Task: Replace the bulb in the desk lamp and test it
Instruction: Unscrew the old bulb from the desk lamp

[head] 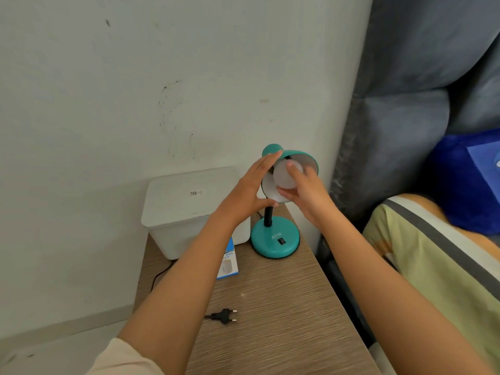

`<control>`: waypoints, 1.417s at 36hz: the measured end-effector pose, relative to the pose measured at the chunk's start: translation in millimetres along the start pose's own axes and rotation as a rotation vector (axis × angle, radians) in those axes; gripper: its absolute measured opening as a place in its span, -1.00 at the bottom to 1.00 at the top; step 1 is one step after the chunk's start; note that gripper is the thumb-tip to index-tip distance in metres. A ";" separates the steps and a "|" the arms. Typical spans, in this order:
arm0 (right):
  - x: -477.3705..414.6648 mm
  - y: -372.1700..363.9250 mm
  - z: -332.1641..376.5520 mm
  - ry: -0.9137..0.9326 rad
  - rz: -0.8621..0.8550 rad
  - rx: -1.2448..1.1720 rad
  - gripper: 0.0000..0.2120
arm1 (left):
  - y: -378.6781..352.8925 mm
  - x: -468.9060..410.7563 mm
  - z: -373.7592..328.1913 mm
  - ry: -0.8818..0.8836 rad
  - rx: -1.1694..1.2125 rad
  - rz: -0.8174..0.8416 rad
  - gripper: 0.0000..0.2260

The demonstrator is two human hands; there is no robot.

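Head view — right fingers (293,167) grasp bulb (282,178), left fingers (266,161) flat on shade (300,155) — bin (189,212), plug (226,316) nearby.

Light: soft, even, moderately bright
Shadows: faint, diffuse beneath lamp base (266,247)
Blur: smeared blue cushion (465,185) at right edge
Edges: wide-angle bowing, strongest in corners

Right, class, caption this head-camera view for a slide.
Left hand steadies the teal lamp shade while right hand grips the bulb; plug lies unplugged.
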State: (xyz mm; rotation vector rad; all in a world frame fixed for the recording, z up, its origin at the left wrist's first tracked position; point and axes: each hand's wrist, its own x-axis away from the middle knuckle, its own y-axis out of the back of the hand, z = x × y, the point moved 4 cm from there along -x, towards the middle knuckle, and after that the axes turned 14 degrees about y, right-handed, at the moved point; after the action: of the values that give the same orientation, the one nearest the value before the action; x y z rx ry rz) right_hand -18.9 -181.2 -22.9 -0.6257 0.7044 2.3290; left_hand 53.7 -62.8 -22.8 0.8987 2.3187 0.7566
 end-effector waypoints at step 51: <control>-0.5 -8.9 0.6 -0.205 -0.034 -0.183 -0.54 | 0.6 -1.4 1.6 0.004 0.005 -0.005 -0.10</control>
State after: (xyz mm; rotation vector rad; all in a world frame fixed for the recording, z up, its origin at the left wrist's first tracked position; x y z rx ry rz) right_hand -12.8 -175.1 -25.1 -0.4647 0.3877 2.4004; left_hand 55.9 -62.9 -23.1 0.8941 2.3265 0.7515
